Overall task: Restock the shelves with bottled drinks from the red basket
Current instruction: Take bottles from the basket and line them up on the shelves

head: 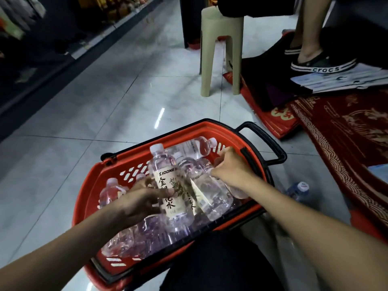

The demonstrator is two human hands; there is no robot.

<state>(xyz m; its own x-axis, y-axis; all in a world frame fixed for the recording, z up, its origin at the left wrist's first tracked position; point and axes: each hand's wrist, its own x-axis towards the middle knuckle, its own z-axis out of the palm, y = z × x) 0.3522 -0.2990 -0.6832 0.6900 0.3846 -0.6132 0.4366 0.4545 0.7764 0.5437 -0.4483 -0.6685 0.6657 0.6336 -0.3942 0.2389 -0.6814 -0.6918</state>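
Careful here: the bottles lie heaped loose in the red basket (84, 198) on the floor, so lifting one could set the rest rolling, and a stray bottle (299, 189) lies outside, just beside the rim. Your left hand (138, 200) has its grip wrapped round the labelled bottle (165, 183), thumb across the label, cap tilted up and away. Your right hand (231, 166) curls over a clear bottle (218, 196) at the far side; whether that grip has closed, I cannot tell. The shelves (88, 45) stand well off to your left.
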